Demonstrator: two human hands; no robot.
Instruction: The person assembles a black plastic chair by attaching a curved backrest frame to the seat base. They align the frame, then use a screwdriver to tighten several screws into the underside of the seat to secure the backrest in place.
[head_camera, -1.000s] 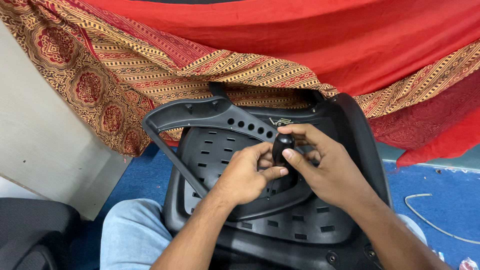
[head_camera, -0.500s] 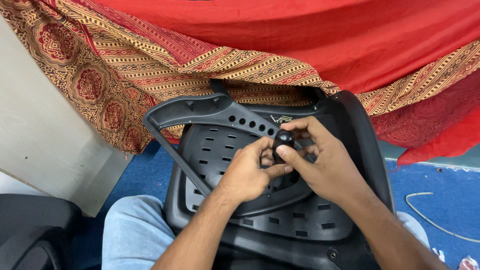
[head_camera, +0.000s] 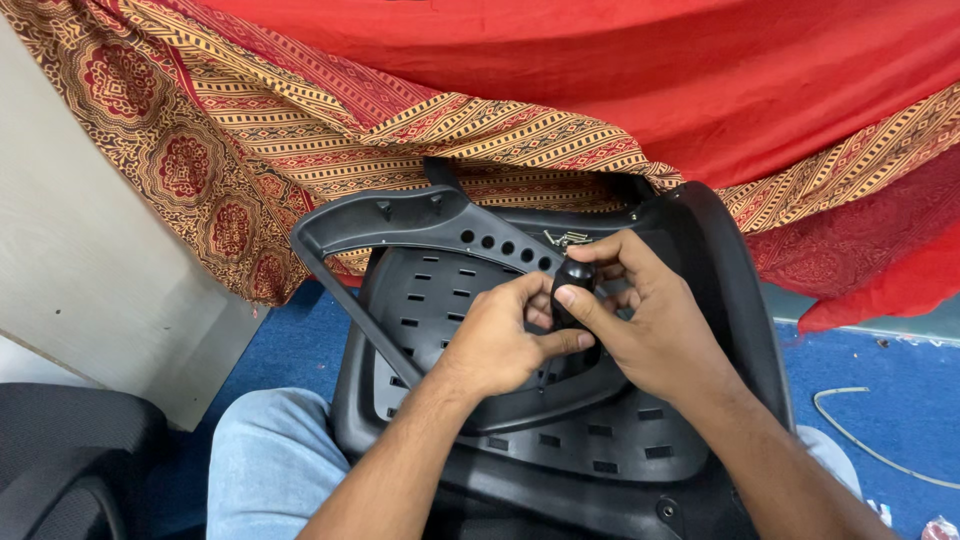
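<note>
Both hands meet at the small black knob, which sits upright on the black plastic chair back lying across my lap. My right hand pinches its top between thumb and forefinger; my left hand presses in from the left, equally near. Since a second ago, my right fingers have shifted higher on it.

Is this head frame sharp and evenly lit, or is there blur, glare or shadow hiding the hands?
Head view: sharp, soft even light, no motion blur on the left hand or right hand; faint sheen on the black knob and chair back, no glare; slots stay dark; slight wide-angle bend at edges.
</note>
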